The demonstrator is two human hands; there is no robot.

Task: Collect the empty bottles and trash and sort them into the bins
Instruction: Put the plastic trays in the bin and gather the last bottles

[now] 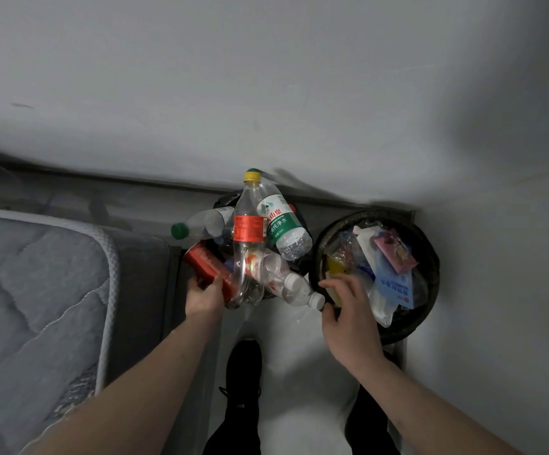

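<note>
A plain grey-white wall (266, 77) is seen across the upper half of the view, and a small dark mark is noticed on its left part. A dark baseboard (102, 178) is laid along its foot. At the left, a quilted grey mattress (30, 290) with a white piped edge is placed on a dark grey bed frame (141, 290). The floor (299, 356) is pale and smooth. The light is dim, and soft shadows are thrown on the wall at the right.
</note>
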